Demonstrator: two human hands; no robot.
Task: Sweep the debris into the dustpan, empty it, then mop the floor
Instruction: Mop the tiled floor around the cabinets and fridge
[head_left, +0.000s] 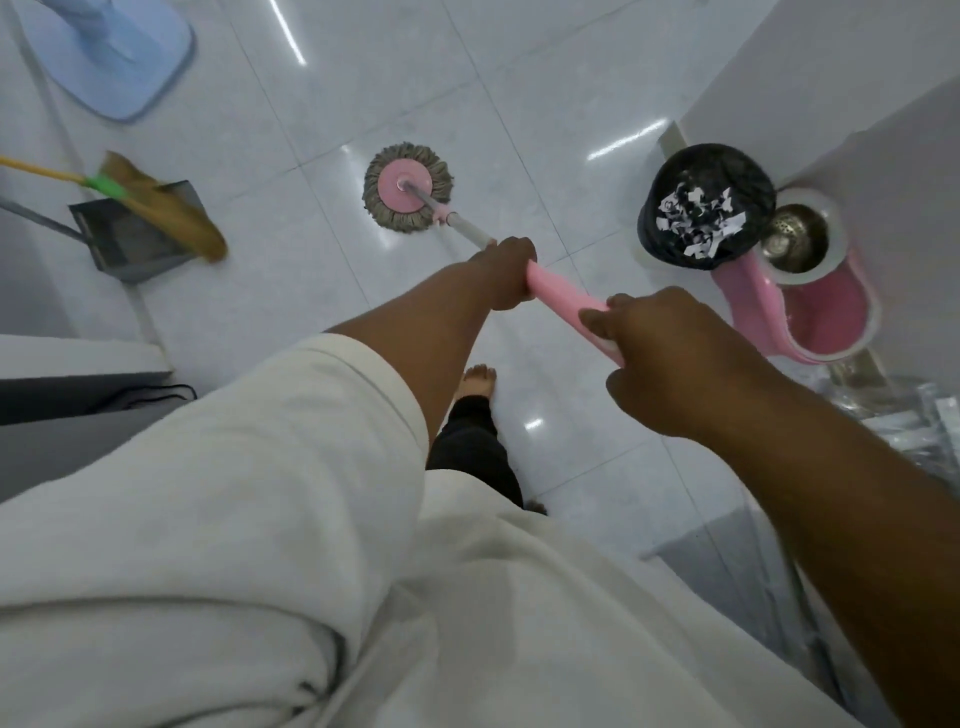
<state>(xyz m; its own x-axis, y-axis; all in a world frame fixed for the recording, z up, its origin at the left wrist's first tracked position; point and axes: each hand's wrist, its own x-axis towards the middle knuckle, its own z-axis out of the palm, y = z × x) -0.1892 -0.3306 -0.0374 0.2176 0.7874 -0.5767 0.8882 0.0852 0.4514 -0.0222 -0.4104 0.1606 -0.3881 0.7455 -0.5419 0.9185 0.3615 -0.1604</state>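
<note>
A round mop head (407, 188) with grey strands and a pink disc lies flat on the white tiled floor (291, 119). Its pole runs back to a pink handle (558, 291). My left hand (506, 273) grips the upper end of that handle, and my right hand (660, 358) holds it lower down. At the left, a grey dustpan (124, 234) rests on the floor with a straw broom (166, 208) lying across it. A black-lined bin (706, 208) at the right holds shredded paper scraps.
A pink and white spin-mop bucket (810, 291) with a steel basket stands right of the bin, against a white wall. A blue fan base (119, 57) sits top left. White furniture edges the left side. My bare foot (475, 379) is on the tiles below the handle.
</note>
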